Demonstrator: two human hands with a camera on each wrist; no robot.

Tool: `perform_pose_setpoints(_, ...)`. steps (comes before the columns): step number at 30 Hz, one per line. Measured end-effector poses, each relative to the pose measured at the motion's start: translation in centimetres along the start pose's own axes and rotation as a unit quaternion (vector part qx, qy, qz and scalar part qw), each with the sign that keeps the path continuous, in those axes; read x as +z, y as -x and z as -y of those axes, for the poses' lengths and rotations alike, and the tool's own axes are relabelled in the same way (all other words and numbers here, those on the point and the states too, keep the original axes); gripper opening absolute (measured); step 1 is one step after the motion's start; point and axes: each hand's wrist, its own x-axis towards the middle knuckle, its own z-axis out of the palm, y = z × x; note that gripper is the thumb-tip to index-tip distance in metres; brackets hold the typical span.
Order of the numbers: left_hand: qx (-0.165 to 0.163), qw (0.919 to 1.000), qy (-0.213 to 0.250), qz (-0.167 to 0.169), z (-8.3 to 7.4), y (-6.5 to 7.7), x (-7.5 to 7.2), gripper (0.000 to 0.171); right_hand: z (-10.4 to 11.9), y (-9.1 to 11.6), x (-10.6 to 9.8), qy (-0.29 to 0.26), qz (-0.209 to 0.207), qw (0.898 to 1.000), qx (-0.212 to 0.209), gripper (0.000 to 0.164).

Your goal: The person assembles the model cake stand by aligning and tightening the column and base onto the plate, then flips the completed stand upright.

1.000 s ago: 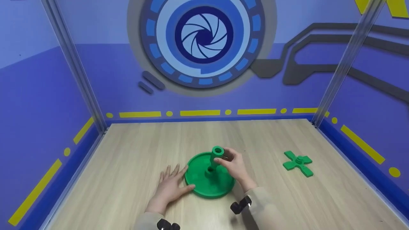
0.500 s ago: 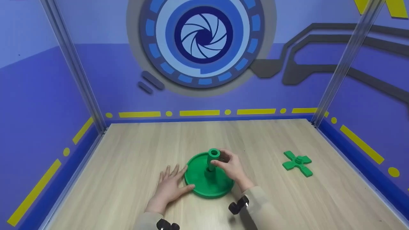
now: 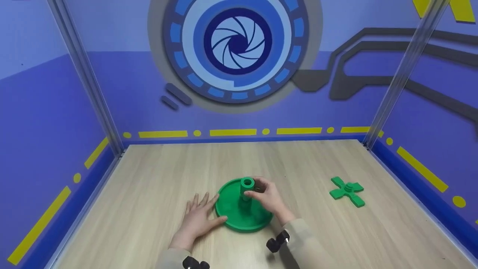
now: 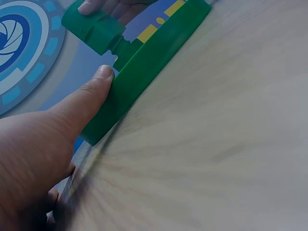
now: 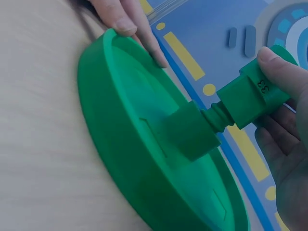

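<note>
A round green dish with a raised rim lies on the table, a short collar standing at its centre. My right hand pinches a green hollow post between thumb and fingers, over that collar. In the right wrist view, the post's threaded end meets the collar's mouth, with some thread still visible between the two. The post carries a marking that looks like "33". My left hand rests at the dish's left side, fingers spread and fairly straight, its thumb against the rim.
A green cross-shaped piece with a small threaded stub lies to the right on the wooden table. Blue and purple printed panels stand behind and at both sides, joined by metal corner posts.
My right hand has brought the post left and down, from just above and right of the collar onto its mouth. The left hand and dish have stayed in place.
</note>
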Motion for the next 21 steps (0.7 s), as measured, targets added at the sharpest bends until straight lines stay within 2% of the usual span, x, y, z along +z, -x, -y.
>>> perform_pose_setpoints(6,0.006,1.0000,0.000,-0.005,0.1,0.0,0.0,0.090,-0.1,0.0,0.0,-0.006,0.009,1.000,-0.007,0.046)
perform_pose_setpoints(11,0.010,0.9999,0.005,-0.006,0.0,0.1,-0.1,0.089,-0.3,0.0,-0.5,0.016,0.042,0.999,-0.023,0.055)
perform_pose_setpoints(15,0.007,1.0000,0.003,-0.005,0.0,0.1,-0.1,0.090,-0.2,0.1,-0.9,0.018,0.065,0.997,-0.043,0.056)
perform_pose_setpoints(21,0.004,1.0000,0.003,-0.002,-0.1,0.1,-0.1,0.089,0.0,0.2,-0.8,0.014,0.062,0.997,-0.046,0.054)
